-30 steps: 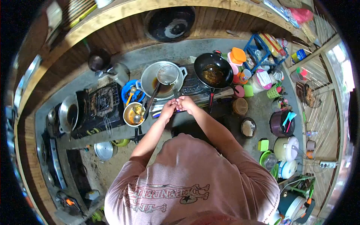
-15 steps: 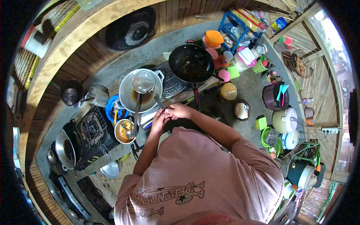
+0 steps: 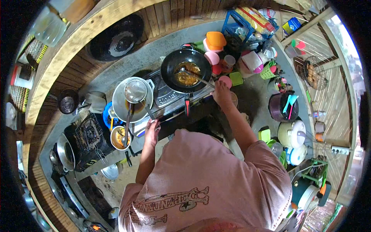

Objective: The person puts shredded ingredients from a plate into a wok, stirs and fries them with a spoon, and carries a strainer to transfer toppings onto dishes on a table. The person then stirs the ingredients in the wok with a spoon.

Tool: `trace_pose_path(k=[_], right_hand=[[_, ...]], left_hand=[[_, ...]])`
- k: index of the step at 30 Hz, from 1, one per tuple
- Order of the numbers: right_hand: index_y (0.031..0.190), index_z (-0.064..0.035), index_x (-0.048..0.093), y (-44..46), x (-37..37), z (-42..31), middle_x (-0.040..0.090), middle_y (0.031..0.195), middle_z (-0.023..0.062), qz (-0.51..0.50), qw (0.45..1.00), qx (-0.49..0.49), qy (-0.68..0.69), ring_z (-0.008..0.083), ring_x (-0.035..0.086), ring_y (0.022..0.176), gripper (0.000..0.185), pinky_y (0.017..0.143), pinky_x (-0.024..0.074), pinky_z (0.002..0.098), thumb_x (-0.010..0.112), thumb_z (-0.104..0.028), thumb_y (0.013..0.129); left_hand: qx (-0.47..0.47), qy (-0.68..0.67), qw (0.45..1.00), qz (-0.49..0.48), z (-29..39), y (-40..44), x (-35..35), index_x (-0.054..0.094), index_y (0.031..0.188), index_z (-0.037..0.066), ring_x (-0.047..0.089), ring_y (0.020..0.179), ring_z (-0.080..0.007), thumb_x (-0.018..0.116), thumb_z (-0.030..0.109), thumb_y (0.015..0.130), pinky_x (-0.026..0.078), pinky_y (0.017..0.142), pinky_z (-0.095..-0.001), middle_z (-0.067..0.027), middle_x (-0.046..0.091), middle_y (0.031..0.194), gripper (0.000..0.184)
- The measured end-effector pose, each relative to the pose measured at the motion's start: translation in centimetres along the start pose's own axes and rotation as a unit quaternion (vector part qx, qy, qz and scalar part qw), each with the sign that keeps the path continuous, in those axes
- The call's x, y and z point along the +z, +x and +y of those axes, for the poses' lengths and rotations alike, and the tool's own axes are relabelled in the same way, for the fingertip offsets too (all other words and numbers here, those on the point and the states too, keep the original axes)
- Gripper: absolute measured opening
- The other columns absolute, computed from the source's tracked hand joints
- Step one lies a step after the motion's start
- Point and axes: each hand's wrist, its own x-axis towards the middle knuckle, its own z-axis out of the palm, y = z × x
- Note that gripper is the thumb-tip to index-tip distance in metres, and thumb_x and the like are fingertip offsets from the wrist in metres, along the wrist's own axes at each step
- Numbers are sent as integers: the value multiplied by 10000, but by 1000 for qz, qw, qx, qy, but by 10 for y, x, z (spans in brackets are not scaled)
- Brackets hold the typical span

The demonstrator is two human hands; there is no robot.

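Note:
My right hand (image 3: 222,94) is closed around the end of a long-handled cooking spatula (image 3: 203,80). The spatula's head rests in a black wok (image 3: 169,79), in brown, oily food (image 3: 188,73). My left hand (image 3: 152,129) is at the stove's front edge, fingers partly extended and nothing visible in them. Just above it is the handle of a utensil that leans out of a large silver pot (image 3: 119,102). A round mesh strainer (image 3: 135,91) lies across that pot, over brown liquid. The wok stands on the gas stove (image 3: 167,99), its red-and-black handle pointing toward me.
Left of the pot are a small saucepan (image 3: 117,145) with orange food and a blue basin (image 3: 107,116). A black burner with a wire grate (image 3: 92,133) is farther left. Pink and green lidded containers (image 3: 236,79) stand right of the wok. A rice cooker (image 3: 290,133) is at right.
My hands were together in front of the pot and have parted. The right moved right and took hold of the spatula; the left moved down-left. Brown food now shows more plainly in the wok.

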Motion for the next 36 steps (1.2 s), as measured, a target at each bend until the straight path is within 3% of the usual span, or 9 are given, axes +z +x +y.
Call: trace_pose_path(k=[3, 6, 8, 10, 17, 20, 24, 26, 36], right_hand=[[1061, -30, 495, 11, 26, 16, 627, 972, 206, -112, 991, 3, 66, 387, 640, 914, 289, 766, 517, 503, 654, -70, 823], [1097, -25, 503, 20, 36, 21, 635, 972, 205, -195, 977, 0, 89, 388, 640, 940, 242, 795, 522, 493, 564, -48, 864], [1196, -15, 499, 18, 35, 27, 615, 1046, 216, -199, 974, -25, 103, 393, 639, 960, 317, 799, 527, 491, 489, -13, 879], [1259, -23, 505, 17, 30, 34, 583, 1093, 228, -119, 984, -96, 86, 396, 638, 975, 349, 798, 545, 477, 465, -47, 913], [1208, -39, 613, 89, -38, 84, 584, 992, 160, -167, 968, -187, -30, 311, 682, 750, 326, 586, 555, 442, 490, -91, 911], [1127, -23, 643, 145, -66, 90, 634, 1004, 176, -175, 958, -213, -79, 316, 706, 763, 284, 606, 570, 440, 506, -116, 898], [1030, -47, 727, 211, -90, 59, 701, 1103, 184, -289, 916, -238, -143, 306, 719, 927, 269, 713, 587, 450, 518, -138, 888], [1014, -45, 735, 234, -79, 34, 706, 1086, 185, -291, 910, -252, -155, 313, 713, 950, 278, 740, 582, 452, 504, -145, 894], [1070, -91, 749, 280, -60, -75, 701, 1156, 136, -276, 862, -371, -205, 303, 682, 1068, 286, 820, 568, 448, 512, -144, 920]], left_hand=[[118, -55, 982, 138, -19, -17, 11, 432, 1317, 118, 522, 1191, -168, 682, 275, 894, 361, 1014, -402, -50, 575, 1256, 516], [225, -66, 917, 322, -34, -47, 51, 487, 1230, 93, 499, 1088, -157, 660, 205, 903, 372, 970, -378, -52, 542, 1176, 386], [437, 182, 791, 388, -62, -53, 65, 505, 1090, 65, 476, 1031, -202, 669, 85, 859, 377, 946, -370, -82, 503, 1078, 284], [537, 333, 733, 251, -58, -80, 101, 521, 1016, 51, 492, 1046, -248, 669, 38, 836, 386, 953, -379, -115, 514, 1072, 233], [252, 429, 856, 143, -78, -39, 181, 515, 1268, 25, 554, 1111, -251, 696, 243, 905, 472, 896, -366, -163, 571, 1166, 461], [132, 337, 928, 85, -93, 0, 171, 477, 1312, -16, 634, 848, -157, 655, 370, 934, 498, 752, -303, -121, 650, 970, 569], [210, 448, 859, 134, -91, 4, 182, 559, 1208, 6, 505, 620, -97, 687, 332, 918, 417, 543, -298, -28, 574, 697, 454], [181, 381, 897, 134, -102, 13, 176, 619, 1100, 25, 501, 615, -176, 705, 346, 886, 435, 589, -353, -77, 580, 696, 395], [187, 402, 888, 123, -76, 9, 158, 555, 887, 45, 466, 594, -162, 758, 311, 833, 423, 571, -358, -49, 500, 645, 339]])
